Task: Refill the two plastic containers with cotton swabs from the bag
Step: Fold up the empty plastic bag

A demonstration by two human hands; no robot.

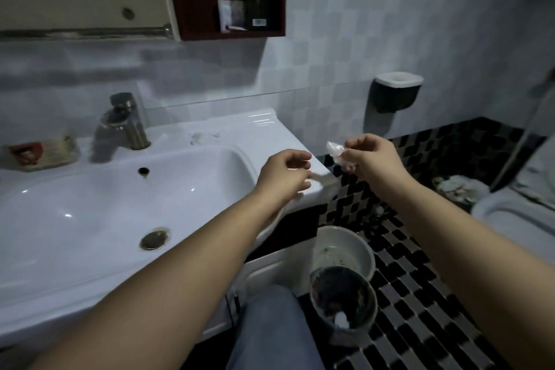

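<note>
My right hand [371, 156] is raised just past the right corner of the white sink [271, 126]. It pinches the top of a small crumpled clear plastic bag [335, 151]. My left hand [285, 174] hovers over the sink's right rim with curled fingers. A blurred whitish strip [322, 179] runs from its fingertips toward the bag, and it looks like the bag's lower part. I cannot make out single cotton swabs. No plastic container is plainly in view.
A metal tap [126, 122] and a soap dish [42, 153] stand at the sink's back left. Two pails [344, 300] sit on the checkered floor below my hands. A toilet [516, 213] and a full waste bin [462, 188] are at the right.
</note>
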